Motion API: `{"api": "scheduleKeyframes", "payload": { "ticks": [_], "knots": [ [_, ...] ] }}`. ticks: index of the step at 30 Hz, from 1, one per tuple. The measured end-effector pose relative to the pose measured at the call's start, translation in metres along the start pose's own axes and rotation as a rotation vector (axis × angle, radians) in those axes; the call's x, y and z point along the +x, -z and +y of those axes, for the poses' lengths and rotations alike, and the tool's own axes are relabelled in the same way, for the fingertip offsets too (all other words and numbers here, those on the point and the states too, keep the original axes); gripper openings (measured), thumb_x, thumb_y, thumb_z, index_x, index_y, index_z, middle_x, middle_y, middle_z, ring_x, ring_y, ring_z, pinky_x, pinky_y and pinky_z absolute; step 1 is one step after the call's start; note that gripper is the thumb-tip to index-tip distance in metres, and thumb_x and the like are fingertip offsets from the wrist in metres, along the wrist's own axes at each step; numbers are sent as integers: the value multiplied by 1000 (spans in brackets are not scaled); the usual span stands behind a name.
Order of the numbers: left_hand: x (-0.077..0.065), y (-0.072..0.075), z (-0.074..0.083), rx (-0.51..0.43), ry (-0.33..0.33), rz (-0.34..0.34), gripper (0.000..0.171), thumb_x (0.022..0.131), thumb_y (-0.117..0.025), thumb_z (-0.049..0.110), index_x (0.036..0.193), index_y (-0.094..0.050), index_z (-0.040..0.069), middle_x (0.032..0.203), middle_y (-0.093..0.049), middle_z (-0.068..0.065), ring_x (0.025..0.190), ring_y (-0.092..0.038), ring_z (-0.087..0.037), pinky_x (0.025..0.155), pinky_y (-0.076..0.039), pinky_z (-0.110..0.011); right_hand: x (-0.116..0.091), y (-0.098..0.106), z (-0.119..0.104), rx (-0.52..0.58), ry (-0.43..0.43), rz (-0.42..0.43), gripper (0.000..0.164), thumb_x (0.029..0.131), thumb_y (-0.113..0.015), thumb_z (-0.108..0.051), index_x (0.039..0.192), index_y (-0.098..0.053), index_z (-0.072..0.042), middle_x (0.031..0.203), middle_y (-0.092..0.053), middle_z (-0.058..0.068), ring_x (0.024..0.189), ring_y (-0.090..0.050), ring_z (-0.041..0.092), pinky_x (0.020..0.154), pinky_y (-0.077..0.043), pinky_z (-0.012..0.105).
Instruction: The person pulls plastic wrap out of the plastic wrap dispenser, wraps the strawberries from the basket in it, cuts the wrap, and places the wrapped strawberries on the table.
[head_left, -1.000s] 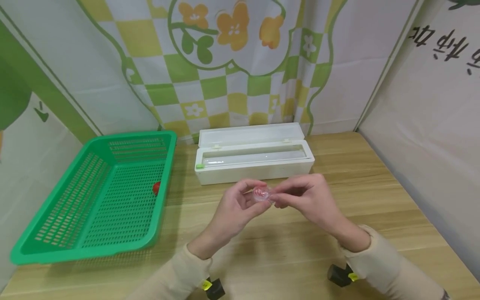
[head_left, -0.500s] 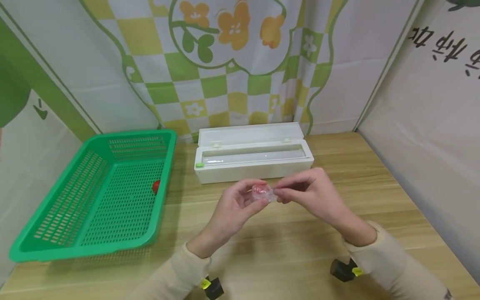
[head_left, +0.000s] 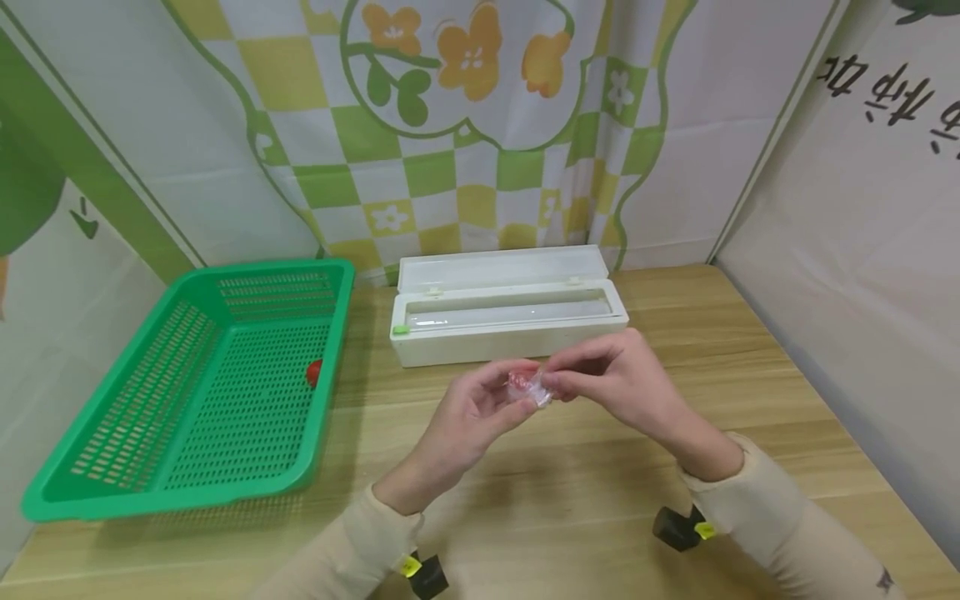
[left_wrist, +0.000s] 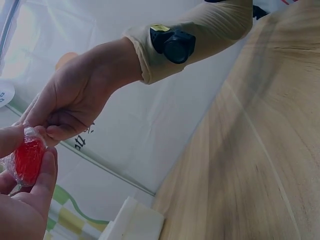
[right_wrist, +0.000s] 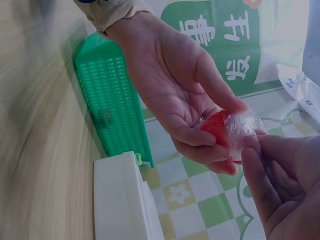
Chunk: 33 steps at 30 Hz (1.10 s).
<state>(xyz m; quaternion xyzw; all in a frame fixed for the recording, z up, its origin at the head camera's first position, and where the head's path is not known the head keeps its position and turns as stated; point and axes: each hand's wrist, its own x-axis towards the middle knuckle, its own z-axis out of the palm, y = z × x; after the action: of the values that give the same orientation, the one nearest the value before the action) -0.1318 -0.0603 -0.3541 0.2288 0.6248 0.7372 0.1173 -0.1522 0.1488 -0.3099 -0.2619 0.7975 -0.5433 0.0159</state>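
Note:
A small, rounded red object (right_wrist: pixel 216 127) is wrapped in crinkled, clear cling film (right_wrist: pixel 242 127); its exact kind is hidden by the film and fingers. My left hand (head_left: pixel 476 408) holds it between thumb and fingertips, above the table in front of the white box. With thumb and forefinger, my right hand (head_left: pixel 626 385) pinches the film at the object's right side. In the left wrist view, the red object (left_wrist: pixel 29 159) shows brightly between the fingers, the film bunched at its top by the right hand (left_wrist: pixel 75 95).
A long white cling film dispenser (head_left: pixel 510 340) stands behind the hands, its lid raised and a film roll inside. To the left sits a green plastic basket (head_left: pixel 318 442) with a red item (head_left: pixel 313 373) at its right wall. A patterned curtain (head_left: pixel 480 183) hangs behind.
My right hand has shifted slightly up, drawn out to the right, then come back in against the wrapped object. My left hand keeps its hold, with the wrapped object turned a little.

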Motion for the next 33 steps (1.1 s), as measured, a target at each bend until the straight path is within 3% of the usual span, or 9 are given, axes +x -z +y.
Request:
{"api": "scheduleKeyframes", "payload": {
  "ticks": [11, 18, 24, 33],
  "knots": [
    [2, -1, 1, -19, -8, -57, 41, 94, -58, 15, 133, -51, 5, 131, -53, -13, 116, -59, -23, 98, -50, -32, -2, -8, -2, -36, 103, 106, 9, 78, -76, -12, 86, -77, -8, 84, -75, 6, 70, -70, 14, 62, -59, 30],
    [1, -2, 2, -40, 19, -91, 46, 90, -63, 11, 134, -50, 7, 132, -51, -13, 117, -57, -26, 94, -52, -30, -3, -9, -1, -39, 27, 95, 11, 75, -80, -20, 82, -76, -12, 80, -74, 2, 68, -69, 16, 61, -58, 31],
    [2, -2, 0, 2, 22, -49, 43, 88, -66, 12, 130, -55, 9, 126, -56, -13, 109, -60, -30, 89, -55, -31, -3, -9, 3, -59, -28, 95, 16, 73, -82, -26, 78, -75, -12, 75, -73, 2, 63, -67, 16, 57, -57, 31],
    [1, -5, 3, -37, 19, 7, 44, 86, -67, 7, 123, -44, 1, 129, -57, -17, 111, -61, -23, 92, -54, -31, -5, -3, 8, 12, -112, 29, 18, 72, -82, -23, 78, -74, -8, 72, -71, 7, 59, -65, 21, 53, -56, 33]
  ]
}}
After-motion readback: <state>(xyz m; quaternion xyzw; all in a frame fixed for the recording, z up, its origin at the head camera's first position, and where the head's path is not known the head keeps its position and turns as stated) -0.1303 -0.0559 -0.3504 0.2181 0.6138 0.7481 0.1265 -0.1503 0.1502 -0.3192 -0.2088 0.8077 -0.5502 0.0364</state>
